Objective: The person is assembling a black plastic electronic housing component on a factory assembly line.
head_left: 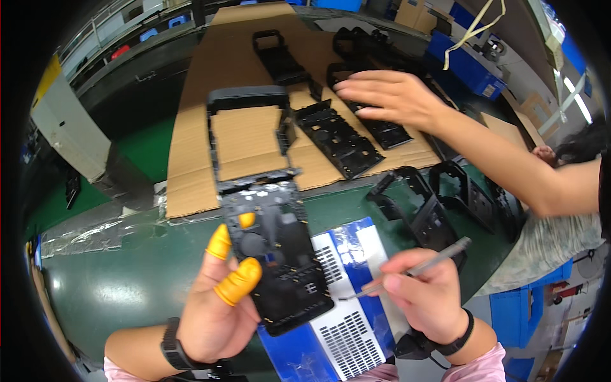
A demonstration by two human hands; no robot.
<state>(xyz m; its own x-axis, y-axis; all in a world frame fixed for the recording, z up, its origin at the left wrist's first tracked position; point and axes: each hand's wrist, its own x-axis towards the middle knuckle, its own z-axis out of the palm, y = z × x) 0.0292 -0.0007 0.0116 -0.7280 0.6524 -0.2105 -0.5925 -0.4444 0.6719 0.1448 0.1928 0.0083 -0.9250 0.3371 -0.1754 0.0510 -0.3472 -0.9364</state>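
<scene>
My left hand (219, 299), with yellow finger cots on its thumb and fingers, is closed on the left edge of a black plastic housing (280, 254). The housing is tilted up and has an open frame at its far end and a ribbed inner face toward me. Between the fingers of my right hand (425, 293) is a slim grey pen-like tool (439, 256). Its thin tip points left, close to the housing's lower right edge; I cannot tell whether they touch. Under both lies a blue-and-white sheet (377, 318) with rows of small black rectangles.
Another person's hand (388, 95) reaches in from the right over black panels on a cardboard sheet (191, 159). More black housings (429, 219) stand right of the sheet on the green table (121, 274). A blue bin (464, 63) is at the back right; a pale post (73, 121) rises at left.
</scene>
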